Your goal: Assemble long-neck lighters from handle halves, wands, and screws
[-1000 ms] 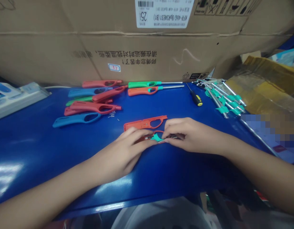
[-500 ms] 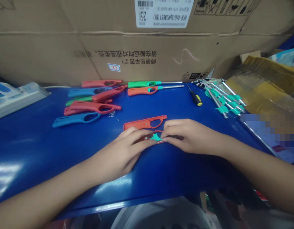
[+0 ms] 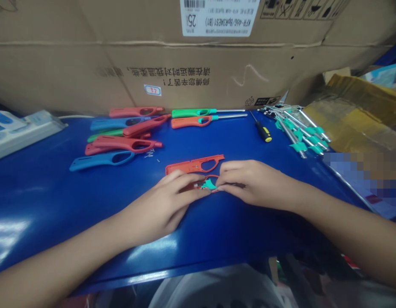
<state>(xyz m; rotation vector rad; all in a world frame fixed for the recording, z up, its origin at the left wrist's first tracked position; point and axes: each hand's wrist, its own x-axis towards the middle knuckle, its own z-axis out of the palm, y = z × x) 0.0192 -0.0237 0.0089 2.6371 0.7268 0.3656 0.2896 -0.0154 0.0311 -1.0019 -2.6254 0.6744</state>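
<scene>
My left hand (image 3: 172,199) is closed around an orange lighter shell half (image 3: 212,176), its thumb and fingers gripping the sides. A green trigger piece (image 3: 209,184) sits in that shell, between my two hands. At the shell's right end, my right hand (image 3: 245,182) pinches the front of the lighter assembly near the green piece; its fingers mostly hide what they hold. Just behind my hands lies the other orange shell half (image 3: 198,164), inner side up, on the blue table (image 3: 213,239).
Red, blue and green lighter shells (image 3: 127,145) lie at left, with small screws (image 3: 149,153) beside them. Two assembled lighters (image 3: 191,122) and a screwdriver (image 3: 263,131) lie at the back. Metal tubes with green triggers (image 3: 302,134) are piled at right, near a cardboard box (image 3: 88,77).
Hardly anything differs. The green piece between my hands has shifted very slightly to the left; both hands keep their places.
</scene>
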